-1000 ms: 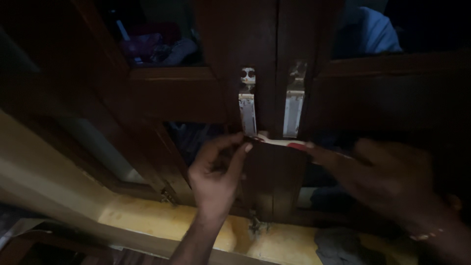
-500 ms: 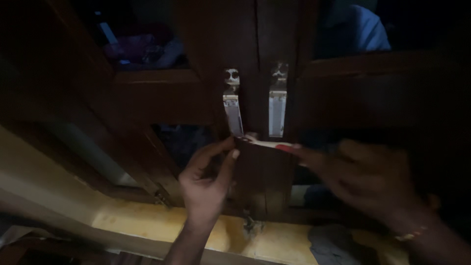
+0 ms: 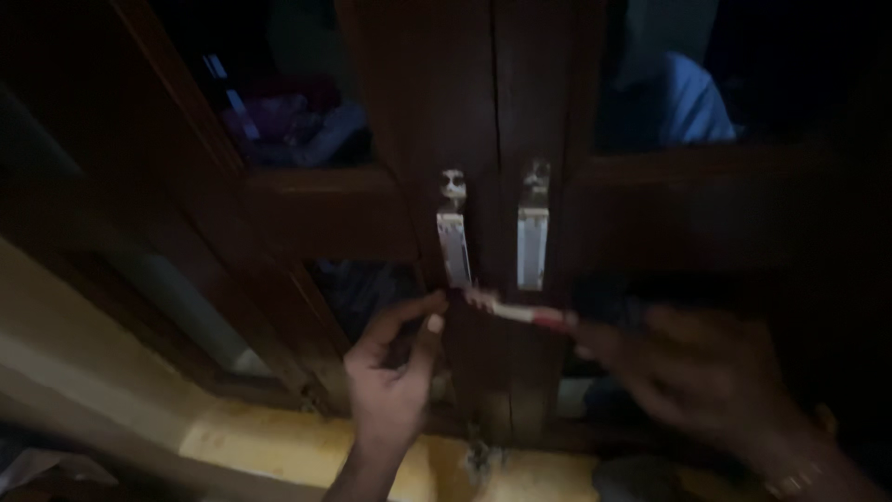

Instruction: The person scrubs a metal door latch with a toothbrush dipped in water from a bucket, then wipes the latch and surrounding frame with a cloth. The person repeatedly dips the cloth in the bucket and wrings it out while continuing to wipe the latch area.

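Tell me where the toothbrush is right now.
In the head view the toothbrush lies level across the dark wooden cabinet doors, just under the two metal handles, held by the right hand, its head by the left hand.
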